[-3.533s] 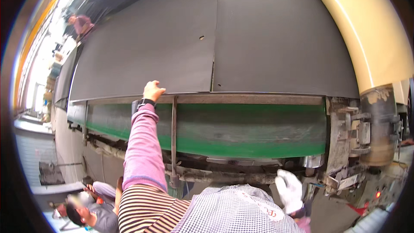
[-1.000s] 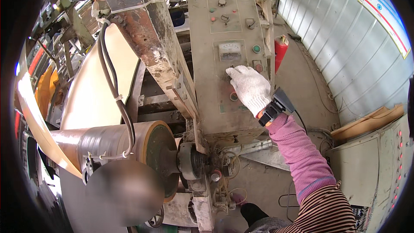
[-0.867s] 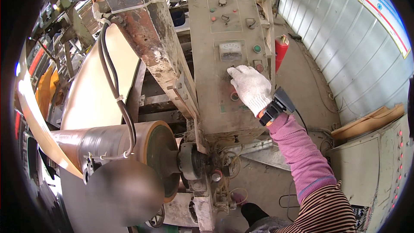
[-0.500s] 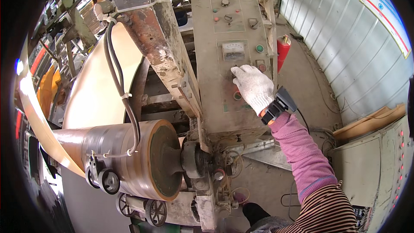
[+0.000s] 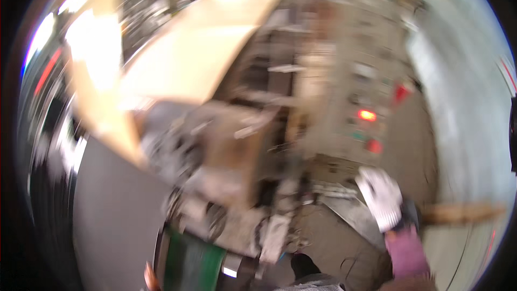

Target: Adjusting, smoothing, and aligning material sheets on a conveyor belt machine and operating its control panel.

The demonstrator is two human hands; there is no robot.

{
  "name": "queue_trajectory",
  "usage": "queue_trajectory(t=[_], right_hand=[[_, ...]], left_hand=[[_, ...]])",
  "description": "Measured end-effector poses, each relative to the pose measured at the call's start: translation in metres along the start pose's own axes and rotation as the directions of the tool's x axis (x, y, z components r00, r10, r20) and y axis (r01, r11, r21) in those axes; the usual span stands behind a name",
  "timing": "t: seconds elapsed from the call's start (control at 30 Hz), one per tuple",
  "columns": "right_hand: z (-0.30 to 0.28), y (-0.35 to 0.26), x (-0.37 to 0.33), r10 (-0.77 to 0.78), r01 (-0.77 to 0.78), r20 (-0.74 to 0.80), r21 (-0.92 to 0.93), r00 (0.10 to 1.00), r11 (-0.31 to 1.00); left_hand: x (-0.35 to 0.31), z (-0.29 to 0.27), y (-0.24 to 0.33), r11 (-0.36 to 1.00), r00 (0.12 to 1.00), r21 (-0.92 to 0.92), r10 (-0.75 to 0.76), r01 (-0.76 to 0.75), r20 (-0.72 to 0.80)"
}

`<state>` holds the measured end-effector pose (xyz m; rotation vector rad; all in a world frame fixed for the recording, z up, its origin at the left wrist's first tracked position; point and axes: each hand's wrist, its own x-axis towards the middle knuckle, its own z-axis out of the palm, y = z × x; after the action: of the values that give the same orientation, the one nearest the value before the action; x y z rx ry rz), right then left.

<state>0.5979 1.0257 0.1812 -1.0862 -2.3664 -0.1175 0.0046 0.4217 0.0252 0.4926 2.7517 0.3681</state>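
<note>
The whole view is smeared by motion. My right hand (image 5: 381,198), in a white knit glove with a dark band at the wrist, is beside the near end of the grey control panel (image 5: 336,129), apart from its knobs. Its fingers are too blurred to read. On the panel a red light (image 5: 367,115) glows, with a red button (image 5: 374,146) nearer me. At the lower left edge a small skin-coloured piece, seemingly the fingertips of my left hand (image 5: 150,277), shows beside a green surface (image 5: 188,261); the rest lies out of view.
A brown roller (image 5: 229,156) with handwheels (image 5: 216,221) stands left of the panel. Beyond it stretches a wide pale sheet (image 5: 199,40). A red fire extinguisher (image 5: 400,93) stands right of the panel, near a pale metal wall (image 5: 463,102). Boards (image 5: 460,213) lie at the right.
My right hand has come off the panel's knobs and back toward me. A red light now glows there. The view has swung left, and seemingly my left fingertips have appeared at the lower left.
</note>
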Motion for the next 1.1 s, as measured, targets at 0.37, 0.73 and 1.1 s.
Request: queue_trajectory(t=[0.37,0.73,1.1], right_hand=[[0.068,-0.167,-0.265,-0.240,-0.763,0.921,0.389,0.307,0.516],[0.097,-0.590,-0.114,-0.757,0.219,0.235,0.868,0.610,0.446],[0.171,-0.686,-0.076,-0.525,0.217,0.641,0.498,0.559,0.840]], left_hand=[[-0.036,0.037,0.123,0.867,0.856,0.374,0.442,-0.331,-0.268],[-0.197,-0.066,-0.251,0.854,0.838,0.489,0.126,0.180,-0.530],[-0.215,-0.058,-0.453,0.872,0.788,-0.062,-0.468,0.486,-0.399]])
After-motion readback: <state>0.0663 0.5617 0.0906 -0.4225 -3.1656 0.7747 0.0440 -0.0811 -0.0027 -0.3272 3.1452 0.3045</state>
